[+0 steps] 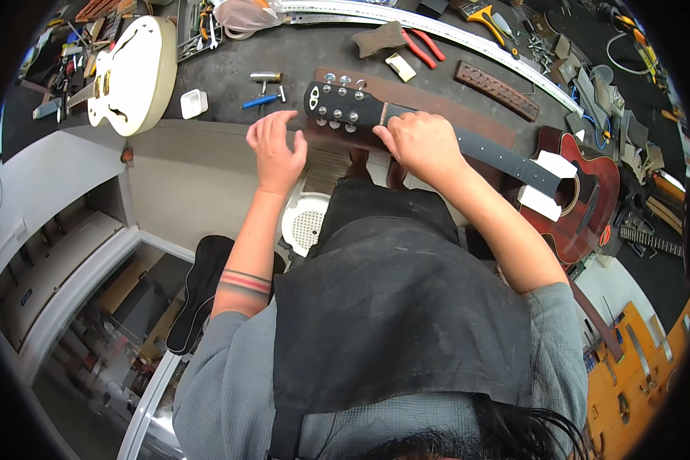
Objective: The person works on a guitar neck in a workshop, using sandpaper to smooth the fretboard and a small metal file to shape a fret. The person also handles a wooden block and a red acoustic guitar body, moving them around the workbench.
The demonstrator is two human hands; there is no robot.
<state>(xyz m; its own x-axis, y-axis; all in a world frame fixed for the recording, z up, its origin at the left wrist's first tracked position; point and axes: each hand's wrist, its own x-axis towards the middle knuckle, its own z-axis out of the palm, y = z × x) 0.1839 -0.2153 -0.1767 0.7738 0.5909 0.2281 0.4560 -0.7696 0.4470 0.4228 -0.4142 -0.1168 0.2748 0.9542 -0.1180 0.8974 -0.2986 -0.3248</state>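
A red acoustic guitar (602, 192) lies at the right, white pieces (539, 202) on its body. Its dark neck (506, 159), with exposed fretboard, runs left over a brown board (483, 121) to a black headstock (336, 101) with silver tuners. My right hand (423, 147) is closed over the neck just right of the nut, thumb along its near edge. My left hand (277, 149) is raised left of the headstock, fingers apart and loosely bent, holding nothing. Just above it lie a blue-handled tool (261, 101) and a small metal hammer-like tool (267, 77).
A cream guitar (142, 73) and white dish (195, 103) sit at left. Red pliers (425, 50), a pad (379, 40), a slotted wooden block (498, 88) and long rulers (360, 15) lie behind. A black case (195, 295) and perforated white stool (303, 222) are below.
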